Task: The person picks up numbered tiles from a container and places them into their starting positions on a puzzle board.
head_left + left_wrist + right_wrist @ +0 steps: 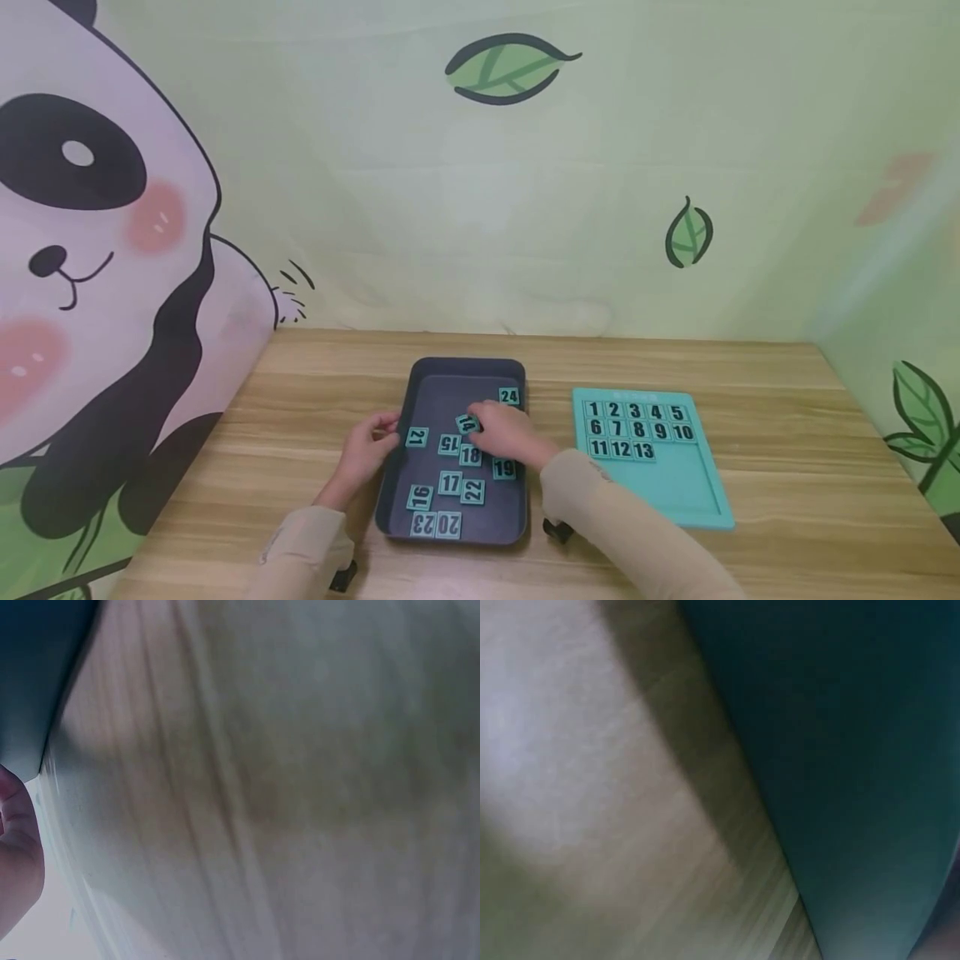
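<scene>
With right hand (506,432), pinches number tile 14 (466,424) askew, fingers nearly together, at dark rectangular tray (450,400), just beyond tile 15 (450,444); cannot tell if lifted. With left hand (366,452), bends fingers beside tray's left wall; cannot tell whether gripping. Note turquoise board (693,487) rightward, bearing tiles 1–13 (638,429).

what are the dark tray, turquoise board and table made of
Dark tray: probably matte plastic, from its dull surface and rounded corners. Turquoise board: likely smooth plastic, from its uniform colour and raised rim. Table: wood or printed laminate, faint sheen; streaky grain fits both.
</scene>
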Available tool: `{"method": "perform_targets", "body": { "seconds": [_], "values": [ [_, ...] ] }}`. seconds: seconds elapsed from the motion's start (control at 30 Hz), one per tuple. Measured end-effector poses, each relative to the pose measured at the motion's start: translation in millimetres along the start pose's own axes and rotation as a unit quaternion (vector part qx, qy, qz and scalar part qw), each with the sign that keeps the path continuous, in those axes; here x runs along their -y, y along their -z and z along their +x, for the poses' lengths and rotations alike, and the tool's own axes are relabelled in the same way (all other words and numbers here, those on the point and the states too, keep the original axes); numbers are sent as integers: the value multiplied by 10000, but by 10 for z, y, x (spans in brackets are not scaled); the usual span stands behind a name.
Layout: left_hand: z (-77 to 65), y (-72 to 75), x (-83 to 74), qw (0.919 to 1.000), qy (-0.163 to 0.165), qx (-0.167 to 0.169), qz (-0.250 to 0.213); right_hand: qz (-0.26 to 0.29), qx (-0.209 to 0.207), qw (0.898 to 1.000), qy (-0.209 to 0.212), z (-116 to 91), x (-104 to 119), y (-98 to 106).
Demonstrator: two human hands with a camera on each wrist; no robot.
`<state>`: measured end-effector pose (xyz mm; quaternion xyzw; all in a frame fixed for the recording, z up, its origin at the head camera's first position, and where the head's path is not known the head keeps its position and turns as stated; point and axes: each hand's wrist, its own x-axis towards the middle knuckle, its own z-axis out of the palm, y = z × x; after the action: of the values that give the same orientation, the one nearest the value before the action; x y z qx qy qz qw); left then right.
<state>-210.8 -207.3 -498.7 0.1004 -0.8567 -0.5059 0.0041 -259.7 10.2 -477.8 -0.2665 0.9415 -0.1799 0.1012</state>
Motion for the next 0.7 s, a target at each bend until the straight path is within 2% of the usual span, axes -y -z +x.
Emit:
{"method": "perform_targets", "body": {
  "seconds": [0.33, 0.7],
  "values": [
    [13, 1, 10, 10000, 25, 40, 31, -168, -359, 9992, -20, 90, 9, -89],
    [15, -2, 9, 10000, -4, -16, 52, -32, -434, 9990, -139, 85, 3, -104]
  ]
}}
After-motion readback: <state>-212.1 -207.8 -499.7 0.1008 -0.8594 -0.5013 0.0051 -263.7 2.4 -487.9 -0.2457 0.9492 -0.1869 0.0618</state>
